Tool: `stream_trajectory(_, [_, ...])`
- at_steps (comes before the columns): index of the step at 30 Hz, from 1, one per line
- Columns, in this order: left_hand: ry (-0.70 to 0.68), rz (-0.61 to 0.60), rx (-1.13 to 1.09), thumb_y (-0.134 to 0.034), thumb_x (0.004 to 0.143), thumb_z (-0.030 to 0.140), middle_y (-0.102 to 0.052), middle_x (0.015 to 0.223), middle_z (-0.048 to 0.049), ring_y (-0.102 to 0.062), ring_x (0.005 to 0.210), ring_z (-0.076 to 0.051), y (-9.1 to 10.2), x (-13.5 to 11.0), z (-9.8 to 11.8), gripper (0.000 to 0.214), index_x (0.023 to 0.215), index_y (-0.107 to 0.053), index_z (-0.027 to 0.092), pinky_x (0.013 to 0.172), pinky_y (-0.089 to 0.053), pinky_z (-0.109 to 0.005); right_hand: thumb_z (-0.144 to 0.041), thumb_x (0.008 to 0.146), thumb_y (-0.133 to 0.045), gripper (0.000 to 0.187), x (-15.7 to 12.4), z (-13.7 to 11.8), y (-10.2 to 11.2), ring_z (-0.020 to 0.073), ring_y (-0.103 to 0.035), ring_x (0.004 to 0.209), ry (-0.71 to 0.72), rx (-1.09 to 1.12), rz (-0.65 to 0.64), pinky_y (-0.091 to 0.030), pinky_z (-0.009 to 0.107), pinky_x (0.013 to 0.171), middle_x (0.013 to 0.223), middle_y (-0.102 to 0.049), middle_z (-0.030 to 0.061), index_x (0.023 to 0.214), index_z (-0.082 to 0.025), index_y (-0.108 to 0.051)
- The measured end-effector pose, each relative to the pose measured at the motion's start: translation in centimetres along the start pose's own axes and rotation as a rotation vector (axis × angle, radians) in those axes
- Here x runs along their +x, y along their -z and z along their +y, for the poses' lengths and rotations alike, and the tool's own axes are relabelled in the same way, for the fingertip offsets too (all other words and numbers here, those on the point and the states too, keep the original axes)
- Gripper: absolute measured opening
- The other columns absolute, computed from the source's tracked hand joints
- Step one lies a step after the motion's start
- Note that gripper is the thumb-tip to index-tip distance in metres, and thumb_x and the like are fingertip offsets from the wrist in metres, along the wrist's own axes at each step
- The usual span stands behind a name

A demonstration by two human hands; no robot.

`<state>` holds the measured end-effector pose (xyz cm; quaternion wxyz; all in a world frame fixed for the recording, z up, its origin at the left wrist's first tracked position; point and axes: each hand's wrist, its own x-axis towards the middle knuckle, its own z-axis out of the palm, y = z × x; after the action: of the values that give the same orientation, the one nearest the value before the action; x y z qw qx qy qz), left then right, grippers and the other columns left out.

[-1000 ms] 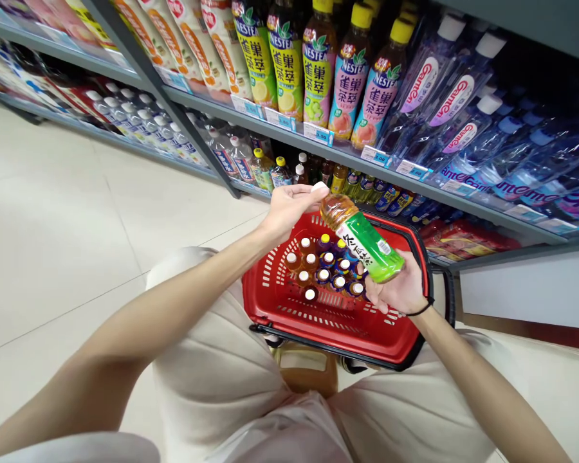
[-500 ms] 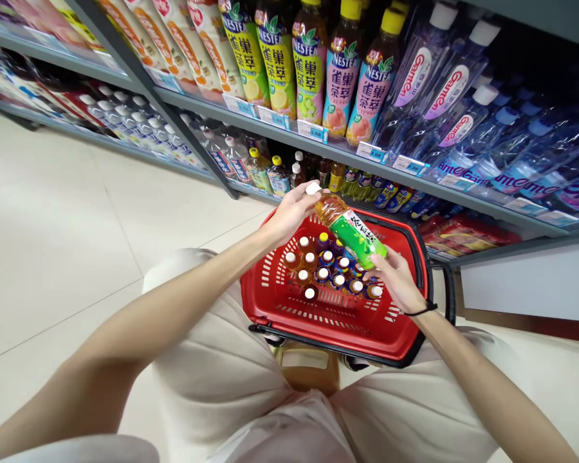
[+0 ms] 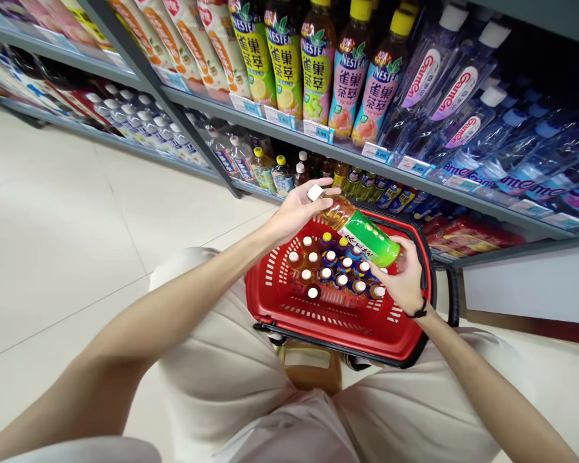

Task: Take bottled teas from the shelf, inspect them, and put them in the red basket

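Observation:
A tea bottle (image 3: 371,238) with a green label, amber drink and white cap lies tilted in the air between my hands. My left hand (image 3: 302,207) grips its neck near the cap, at the upper left. Around the base, at the lower right, my right hand (image 3: 404,275) has its fingers closed; a black band is on that wrist. Below the bottle is a red shopping basket (image 3: 289,312). Several small drink bottles (image 3: 325,274) stand upright inside it, most with white caps and a few with yellow ones. The held bottle covers part of them.
Shelves (image 3: 289,128) of drinks rise in front, with Nestea bottles (image 3: 284,71) and tilted water bottles (image 3: 456,93) above and smaller bottles below. The basket's black handle (image 3: 453,296) juts out at the right. My knees flank the basket on a pale tiled floor (image 3: 77,244).
The bottle has been turned about its length, so its label lettering now faces down toward the basket. It has shifted slightly right, and the fingers of both hands have changed position on it.

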<state>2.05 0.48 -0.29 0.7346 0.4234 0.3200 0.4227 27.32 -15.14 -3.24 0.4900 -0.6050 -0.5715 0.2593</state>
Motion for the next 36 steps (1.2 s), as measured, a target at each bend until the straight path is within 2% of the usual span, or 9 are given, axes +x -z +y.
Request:
stream_trajectory(4, [-0.012,0.013,-0.008,-0.091,0.078,0.030,-0.074,0.134,-0.0152,-0.067,0.133,-0.029,-0.1,-0.2,0.1,0.059,0.130,-0.067,0.016,0.120,-0.047,-0.046,-0.035,0.072,-0.095,0.066,0.3,-1.1,-0.2,0.0287,-0.065,0.122,-0.231,0.234,-0.104,-0.060,0.043,0.098,0.132,-0.066,0.0113,0.127,-0.023,-0.060])
stream_trajectory(8, [-0.055,-0.045,-0.065,-0.092,0.081,0.037,-0.074,0.133,-0.0162,-0.068,0.131,-0.029,-0.3,-0.6,0.5,0.051,0.121,-0.066,0.017,0.118,-0.048,-0.047,-0.041,0.077,-0.092,0.056,0.5,-2.4,-0.2,0.0200,-0.068,0.078,-0.476,0.471,-0.164,-0.059,0.034,0.064,0.109,-0.072,0.0069,0.122,-0.023,-0.063])
stream_trajectory(11, [-0.081,-0.093,-0.048,-0.090,0.084,0.044,-0.076,0.127,-0.0141,-0.071,0.125,-0.027,-0.4,-0.6,0.7,0.049,0.115,-0.064,0.018,0.112,-0.052,-0.044,-0.056,0.085,-0.081,0.046,0.5,-2.9,-0.1,0.0193,-0.067,0.068,-0.606,0.619,-0.253,-0.056,0.032,0.055,0.095,-0.074,0.0082,0.106,-0.018,-0.067])
stream_trajectory(16, [-0.173,-0.140,0.381,-0.080,0.087,0.066,-0.072,0.101,-0.0057,-0.069,0.089,-0.016,0.4,-0.2,0.4,0.062,0.118,-0.064,0.015,0.081,-0.055,-0.027,-0.082,0.087,-0.049,0.067,0.7,-2.6,0.0,0.0159,-0.054,0.043,-0.816,0.667,-0.334,-0.041,0.025,0.040,0.058,-0.064,0.0051,0.088,-0.017,-0.063])
stream_trajectory(19, [-0.259,-0.154,0.754,-0.066,0.097,0.067,-0.065,0.087,-0.0015,-0.058,0.071,-0.012,1.0,-0.3,0.6,0.055,0.113,-0.064,0.015,0.064,-0.046,-0.022,-0.077,0.095,-0.023,0.070,1.3,-2.0,0.2,0.0160,-0.051,0.041,-0.908,0.528,-0.391,-0.036,0.025,0.039,0.057,-0.063,0.0069,0.086,-0.018,-0.058])
stream_trajectory(22, [-0.322,-0.167,0.979,-0.056,0.103,0.058,-0.062,0.080,0.0002,-0.054,0.064,-0.011,1.0,-0.6,0.9,0.043,0.110,-0.062,0.015,0.059,-0.039,-0.022,-0.048,0.106,0.000,0.071,2.2,-1.2,0.3,0.0213,-0.069,0.061,-0.753,-0.091,-0.649,-0.053,0.029,0.056,0.075,-0.073,0.0158,0.087,-0.016,-0.061])
stream_trajectory(26, [-0.244,-0.373,1.120,-0.056,0.103,0.055,-0.065,0.077,0.0000,-0.060,0.064,-0.014,0.2,-1.4,0.0,0.038,0.103,-0.059,0.017,0.060,-0.040,-0.023,-0.036,0.107,-0.038,0.043,2.6,-0.1,0.5,0.0379,-0.075,0.111,-0.402,-0.804,-0.838,-0.054,0.047,0.098,0.106,-0.076,0.0261,0.104,-0.009,-0.072])
stream_trajectory(31, [-0.135,-0.820,1.428,-0.055,0.107,0.049,-0.067,0.078,-0.0037,-0.069,0.071,-0.022,-1.4,-3.1,-4.0,0.034,0.117,-0.060,0.017,0.061,-0.040,-0.028,-0.030,0.103,-0.051,0.036,1.9,1.4,0.6,0.0427,-0.073,0.118,-0.283,-0.966,-1.096,-0.056,0.050,0.097,0.117,-0.075,0.0270,0.118,-0.008,-0.075])
stream_trajectory(36, [-0.134,-1.142,1.693,-0.057,0.107,0.049,-0.071,0.084,-0.0091,-0.073,0.077,-0.028,-2.8,-4.8,-9.0,0.041,0.127,-0.061,0.014,0.059,-0.041,-0.031,-0.031,0.105,-0.048,0.041,1.4,2.1,0.5,0.0407,-0.072,0.121,-0.280,-1.014,-1.157,-0.058,0.048,0.097,0.121,-0.075,0.0253,0.128,-0.006,-0.072])
